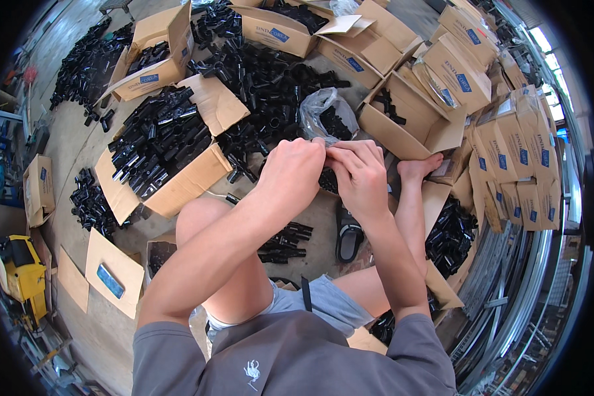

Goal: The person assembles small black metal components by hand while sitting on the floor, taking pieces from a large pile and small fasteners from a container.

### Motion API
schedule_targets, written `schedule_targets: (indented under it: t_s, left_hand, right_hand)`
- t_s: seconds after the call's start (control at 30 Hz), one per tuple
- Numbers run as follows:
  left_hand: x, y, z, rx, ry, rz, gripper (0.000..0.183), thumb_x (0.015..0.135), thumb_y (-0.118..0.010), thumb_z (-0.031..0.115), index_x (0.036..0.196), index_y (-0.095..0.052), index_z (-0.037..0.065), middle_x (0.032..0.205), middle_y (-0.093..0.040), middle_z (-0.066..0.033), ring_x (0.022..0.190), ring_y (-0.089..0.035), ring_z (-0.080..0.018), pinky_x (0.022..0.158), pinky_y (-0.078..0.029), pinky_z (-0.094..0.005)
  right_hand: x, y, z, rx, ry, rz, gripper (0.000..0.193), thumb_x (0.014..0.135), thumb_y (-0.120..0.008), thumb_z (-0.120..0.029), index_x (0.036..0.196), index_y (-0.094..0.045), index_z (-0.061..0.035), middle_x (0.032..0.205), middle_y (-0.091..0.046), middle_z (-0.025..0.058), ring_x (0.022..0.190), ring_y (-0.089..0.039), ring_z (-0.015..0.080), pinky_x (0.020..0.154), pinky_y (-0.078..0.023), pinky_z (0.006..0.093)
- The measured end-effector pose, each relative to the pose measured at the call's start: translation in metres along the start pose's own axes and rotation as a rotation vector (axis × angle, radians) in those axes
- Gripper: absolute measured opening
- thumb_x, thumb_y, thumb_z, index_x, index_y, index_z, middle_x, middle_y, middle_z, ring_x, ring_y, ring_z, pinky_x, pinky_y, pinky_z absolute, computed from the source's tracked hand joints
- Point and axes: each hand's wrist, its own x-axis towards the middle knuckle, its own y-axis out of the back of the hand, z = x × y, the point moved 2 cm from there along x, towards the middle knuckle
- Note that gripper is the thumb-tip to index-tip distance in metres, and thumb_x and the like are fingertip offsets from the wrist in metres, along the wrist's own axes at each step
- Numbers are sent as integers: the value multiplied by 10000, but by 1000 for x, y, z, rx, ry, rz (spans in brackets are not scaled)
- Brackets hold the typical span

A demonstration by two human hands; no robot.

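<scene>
My left hand (293, 166) and my right hand (359, 173) meet in front of me, fingers pinched together. Something small seems to be between the fingertips, but the hands cover it and I cannot make out what it is. Just beyond them stands a clear plastic bag (315, 109) with small black pieces (336, 124) in it. Shiny black tubular fittings (270, 86) lie heaped on the floor behind the bag. More black fittings (285, 243) lie below my hands, between my bare legs.
At the left, an open carton (195, 178) is piled with black fittings. Another open carton (435, 135) at the right holds a few. Flattened cartons (518, 155) are stacked farther right, beside metal bars (508, 284). A sandal (349, 234), a phone (110, 280) on cardboard and a yellow machine (30, 267) are around me.
</scene>
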Motion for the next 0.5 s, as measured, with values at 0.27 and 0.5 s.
schedule_targets:
  t_s: [0.27, 0.5]
  left_hand:
    - [1, 2, 1, -11, 22, -4, 220, 761, -714, -20, 965, -632, -22, 816, -699, -213, 844, -709, -389, 737, -563, -480]
    - [0, 0, 3, -23, 8, -14, 222, 766, -719, -13, 969, -629, -20, 815, -698, -208, 837, -704, -393, 732, -554, -494]
  right_hand:
    - [5, 4, -5, -99, -18, -47, 133, 836, -732, -104, 966, -708, -92, 984, -683, 17, 980, -611, 231, 855, -427, 382]
    - [6, 5, -2, -71, -69, -95, 131, 841, -724, -104, 970, -702, -93, 996, -661, 37, 1021, -593, 249, 882, -413, 400]
